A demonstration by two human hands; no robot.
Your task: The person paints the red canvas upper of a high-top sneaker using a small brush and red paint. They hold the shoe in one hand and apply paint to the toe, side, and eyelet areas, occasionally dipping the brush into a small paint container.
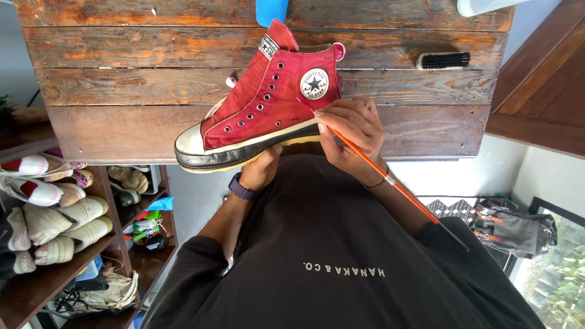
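Red canvas high-top sneaker [262, 109] with white rubber toe cap, black-striped sole and round white ankle patch: held at near edge of brown wooden plank surface [122, 91], tipped with toe down to the left and heel up to the right, laces out, eyelets empty. Left hand [261, 170] under the sole near mid-foot, fingers hidden behind the shoe, so cannot tell how tight the grip is; purple wristwatch [242, 187] on that wrist. Right hand [350, 131] just right of the heel, fingers closed pencil-style around a thin orange-handled paintbrush [402, 192], tip touching the red canvas just below the ankle patch, dark handle end slanting down-right across the forearm. Black long-sleeved sweatshirt [341, 274] filling the lower frame.

Farther back on the surface: black-bristled wooden scrub brush [443, 60] to the right, well apart from the sneaker; blue object [271, 9] at top edge, cut off. Left, below: wooden shoe rack [36, 280] packed with pale sneakers [55, 225]. Lower right on the floor: grey bag with orange pulls [518, 228].
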